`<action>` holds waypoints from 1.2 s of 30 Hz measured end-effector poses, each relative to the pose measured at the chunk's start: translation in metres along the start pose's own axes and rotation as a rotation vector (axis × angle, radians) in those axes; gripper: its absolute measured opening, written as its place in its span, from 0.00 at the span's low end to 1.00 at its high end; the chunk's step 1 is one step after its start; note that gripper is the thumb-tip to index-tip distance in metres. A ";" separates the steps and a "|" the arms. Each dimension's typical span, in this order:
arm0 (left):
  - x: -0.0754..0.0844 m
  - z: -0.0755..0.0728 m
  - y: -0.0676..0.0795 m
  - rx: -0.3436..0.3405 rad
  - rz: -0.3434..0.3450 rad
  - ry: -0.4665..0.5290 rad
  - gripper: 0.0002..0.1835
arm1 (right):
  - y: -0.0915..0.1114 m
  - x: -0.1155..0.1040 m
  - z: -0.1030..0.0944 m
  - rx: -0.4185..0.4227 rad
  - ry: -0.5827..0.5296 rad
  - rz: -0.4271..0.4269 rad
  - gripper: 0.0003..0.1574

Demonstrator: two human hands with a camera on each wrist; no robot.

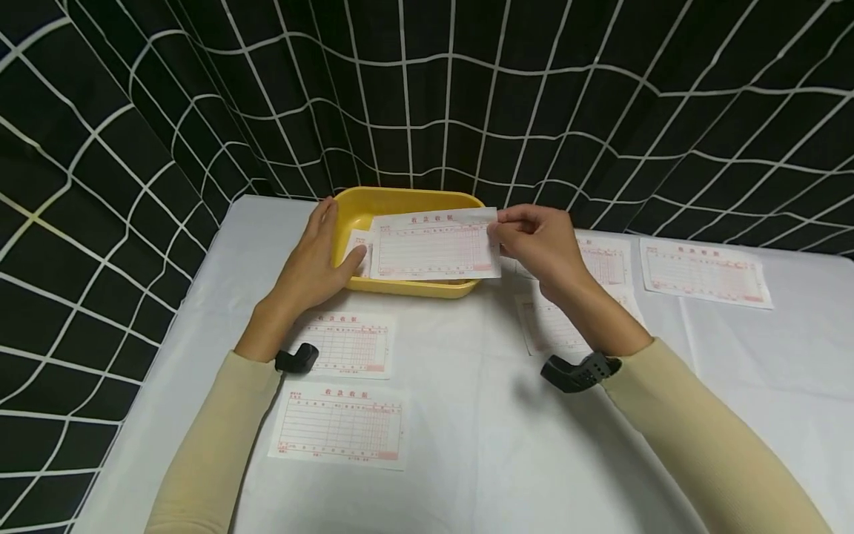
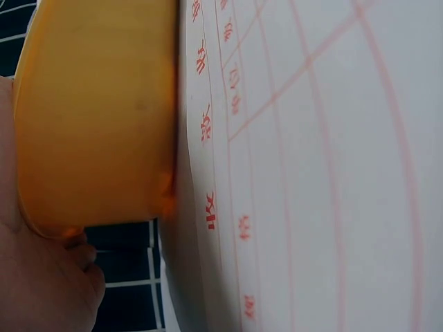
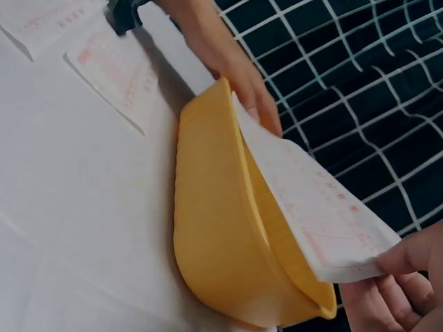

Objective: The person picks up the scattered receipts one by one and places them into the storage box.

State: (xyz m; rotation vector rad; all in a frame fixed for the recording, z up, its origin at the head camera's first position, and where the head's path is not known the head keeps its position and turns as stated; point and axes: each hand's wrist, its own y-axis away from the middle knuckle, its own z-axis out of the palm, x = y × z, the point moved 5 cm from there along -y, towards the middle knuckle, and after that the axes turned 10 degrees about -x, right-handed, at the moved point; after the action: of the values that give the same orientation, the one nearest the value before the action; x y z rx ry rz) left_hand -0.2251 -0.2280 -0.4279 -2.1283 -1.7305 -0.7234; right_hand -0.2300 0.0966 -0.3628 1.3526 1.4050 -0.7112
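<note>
A yellow plastic basin (image 1: 416, 288) stands on the white-covered table. My left hand (image 1: 303, 267) grips its left end, the thumb on the inner side of the rim and the fingers on the outside. My right hand (image 1: 543, 241) pinches the right edge of a printed paper receipt slip (image 1: 434, 245) between thumb and fingers. That slip lies spread across the basin's opening and hides most of the inside. Another slip (image 1: 361, 239) shows beneath it, near my left thumb. In the right wrist view the held slip (image 3: 318, 207) slants over the basin's rim (image 3: 252, 200).
Two receipt slips lie in front of the basin, one upper (image 1: 350, 345) and one lower (image 1: 340, 426). On the right are more slips, one partly under my right forearm (image 1: 550, 324) and one farther out (image 1: 707, 273). A black curtain with white grid lines (image 1: 440, 96) hangs behind.
</note>
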 end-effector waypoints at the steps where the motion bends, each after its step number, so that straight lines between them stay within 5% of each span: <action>1: 0.000 0.000 0.000 -0.001 0.001 0.001 0.51 | -0.003 -0.001 0.002 0.004 0.003 -0.002 0.18; 24: 0.001 0.000 0.000 -0.008 0.009 -0.005 0.49 | -0.061 -0.010 0.049 0.046 0.223 -0.031 0.08; 29: 0.000 0.000 0.000 -0.012 -0.006 -0.003 0.50 | -0.063 -0.023 0.054 0.068 0.356 -0.095 0.20; 36: 0.001 0.000 0.000 -0.007 0.001 -0.002 0.50 | -0.050 -0.040 0.053 -0.028 0.339 -0.167 0.33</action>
State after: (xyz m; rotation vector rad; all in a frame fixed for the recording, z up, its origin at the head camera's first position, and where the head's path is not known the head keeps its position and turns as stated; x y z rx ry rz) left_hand -0.2244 -0.2273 -0.4277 -2.1351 -1.7303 -0.7283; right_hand -0.2696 0.0241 -0.3535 1.3904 1.8064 -0.5848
